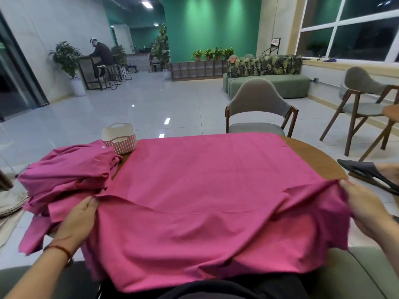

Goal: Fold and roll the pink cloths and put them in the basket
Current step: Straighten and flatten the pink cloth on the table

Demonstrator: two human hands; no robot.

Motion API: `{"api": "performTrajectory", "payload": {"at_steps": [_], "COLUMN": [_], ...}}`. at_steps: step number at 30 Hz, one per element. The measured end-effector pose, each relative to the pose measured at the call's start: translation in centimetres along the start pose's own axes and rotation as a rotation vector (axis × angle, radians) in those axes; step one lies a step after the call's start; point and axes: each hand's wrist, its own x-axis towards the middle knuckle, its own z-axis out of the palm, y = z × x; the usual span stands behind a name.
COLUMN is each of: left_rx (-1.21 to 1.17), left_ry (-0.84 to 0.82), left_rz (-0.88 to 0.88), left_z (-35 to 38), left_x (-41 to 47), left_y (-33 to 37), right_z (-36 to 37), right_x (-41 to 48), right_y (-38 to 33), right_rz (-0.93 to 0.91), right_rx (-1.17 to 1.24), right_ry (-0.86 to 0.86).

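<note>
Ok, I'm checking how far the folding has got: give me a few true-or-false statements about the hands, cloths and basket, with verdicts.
1. The left hand and right hand each grip a side edge of the spread cloth. True.
2. The basket stands on that cloth. False: it stands on the table, beside the cloth's far left corner.
3. A pile of pink cloths lies left of the cloth. True.
4. The cloth is rolled up. False: it lies spread open, its near edge hanging off the table.
</note>
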Motion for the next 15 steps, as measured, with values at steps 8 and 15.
{"api": "performTrajectory", "payload": {"at_steps": [8,15], "left_rx": [-0.083,-0.03], "left_ry": [0.201,0.111], "left_rz": [-0.002,-0.103], "left_z": [4.2,12.9], "left_x": [9.6,18.5], "left_y": [7.7,7.1], "right_z": [5.1,15.0], "right_x": [10.9,21.1], "right_y": [-9.9,-4.0], "right_rz": [-0.112,0.034], "right_rx": [-0.058,-0.197], "right_ry": [0.136,0.077]}}
